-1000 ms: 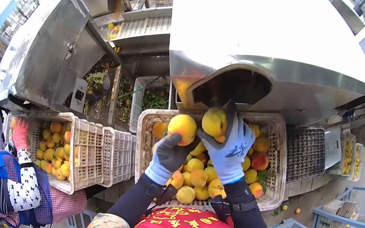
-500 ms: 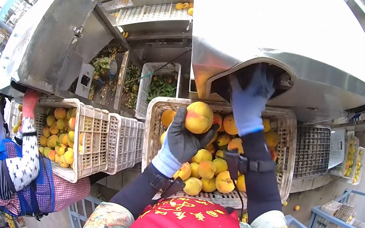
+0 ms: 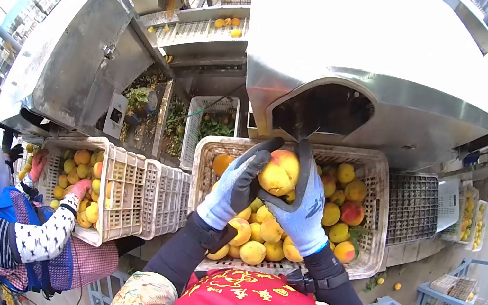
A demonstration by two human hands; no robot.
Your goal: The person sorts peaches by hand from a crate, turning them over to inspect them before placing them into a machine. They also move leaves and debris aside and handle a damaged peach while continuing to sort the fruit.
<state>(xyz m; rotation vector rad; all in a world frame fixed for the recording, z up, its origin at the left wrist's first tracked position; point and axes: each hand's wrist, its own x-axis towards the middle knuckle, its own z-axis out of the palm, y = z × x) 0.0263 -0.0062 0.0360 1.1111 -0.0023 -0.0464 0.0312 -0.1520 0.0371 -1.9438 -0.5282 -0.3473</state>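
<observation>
While over crate (image 3: 378, 196), peach (image 3: 279, 173) between hands (image 3: 234, 188) (image 3: 300, 209).

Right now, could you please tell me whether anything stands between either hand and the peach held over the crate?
Nothing visible does: the gloved left hand and gloved right hand flank the peach directly, and the fruit in the crate lies below them.

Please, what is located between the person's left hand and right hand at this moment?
In the head view, a yellow peach with a reddish blush is between the left hand and the right hand, both gloved.
</observation>
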